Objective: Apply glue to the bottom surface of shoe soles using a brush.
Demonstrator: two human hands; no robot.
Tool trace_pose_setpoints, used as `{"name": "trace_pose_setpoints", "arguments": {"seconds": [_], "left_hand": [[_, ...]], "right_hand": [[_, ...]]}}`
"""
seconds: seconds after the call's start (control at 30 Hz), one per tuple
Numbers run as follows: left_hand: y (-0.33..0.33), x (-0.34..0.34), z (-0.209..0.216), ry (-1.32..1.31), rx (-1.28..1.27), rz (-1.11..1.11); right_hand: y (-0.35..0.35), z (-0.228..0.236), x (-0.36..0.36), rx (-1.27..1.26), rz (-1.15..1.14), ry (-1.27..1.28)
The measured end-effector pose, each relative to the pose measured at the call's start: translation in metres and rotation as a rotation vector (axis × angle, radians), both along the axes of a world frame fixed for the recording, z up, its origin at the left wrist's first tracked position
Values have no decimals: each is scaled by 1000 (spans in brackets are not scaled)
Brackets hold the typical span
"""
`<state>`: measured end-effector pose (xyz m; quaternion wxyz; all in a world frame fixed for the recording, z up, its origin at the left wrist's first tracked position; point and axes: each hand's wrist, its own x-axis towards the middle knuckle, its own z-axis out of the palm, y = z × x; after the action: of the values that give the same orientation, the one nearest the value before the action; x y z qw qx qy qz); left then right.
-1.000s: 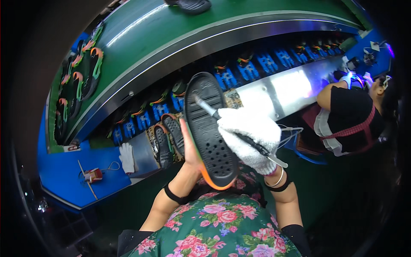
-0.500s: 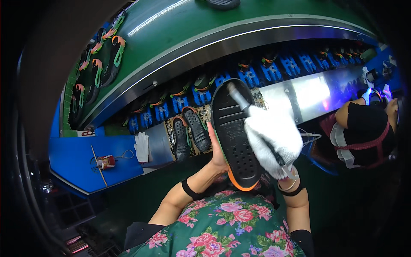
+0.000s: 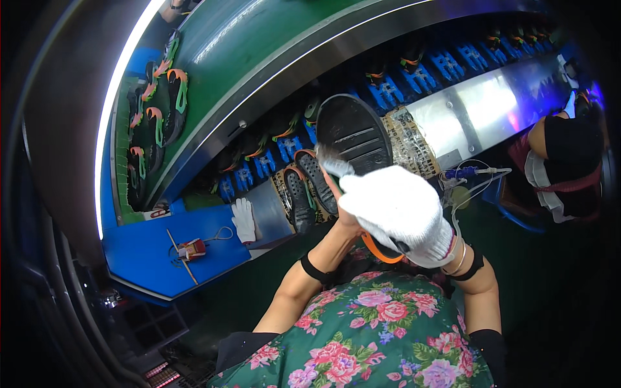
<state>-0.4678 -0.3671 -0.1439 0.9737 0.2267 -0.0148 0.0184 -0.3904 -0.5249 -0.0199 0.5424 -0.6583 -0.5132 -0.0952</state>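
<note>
Bare, my left hand (image 3: 348,216) grips a black shoe sole (image 3: 354,132) by its left side, the inner face with ridges and holes turned up. My right hand (image 3: 398,207), in a white knit glove, is closed on a brush (image 3: 336,165) whose blurred bristles are at the sole's left edge. A thin tube (image 3: 457,223) runs up beside the gloved wrist. The gloved hand covers the sole's lower half, except an orange rim (image 3: 381,249) at the heel. Just left lie two more black soles, one outer (image 3: 299,202) and one closer (image 3: 315,181), on taped cardboard.
A blue side table (image 3: 210,265) bears a red container (image 3: 192,249) with a stick; a white glove (image 3: 244,220) lies beside it. Blue holders (image 3: 386,92) with shoe parts line up beneath a green conveyor (image 3: 259,52). Another person (image 3: 566,158) works at the right, near a metal panel (image 3: 485,107).
My view has turned, shifting the bench scene. The brush has gone from the sole's upper middle to its left edge, and my gloved hand now covers more of the sole.
</note>
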Motion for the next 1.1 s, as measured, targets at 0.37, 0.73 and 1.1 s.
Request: {"name": "trace_pose_setpoints", "arguments": {"seconds": [0.37,0.73,1.1], "left_hand": [[17,-6,-30,220,-34,-103],[14,19,37,106,120,-69],[28,26,52,104,112,-108]], "right_hand": [[-3,-15,8,101,143,89],[-14,-18,3,21,112,144],[-22,-25,-4,-25,73,142]]}}
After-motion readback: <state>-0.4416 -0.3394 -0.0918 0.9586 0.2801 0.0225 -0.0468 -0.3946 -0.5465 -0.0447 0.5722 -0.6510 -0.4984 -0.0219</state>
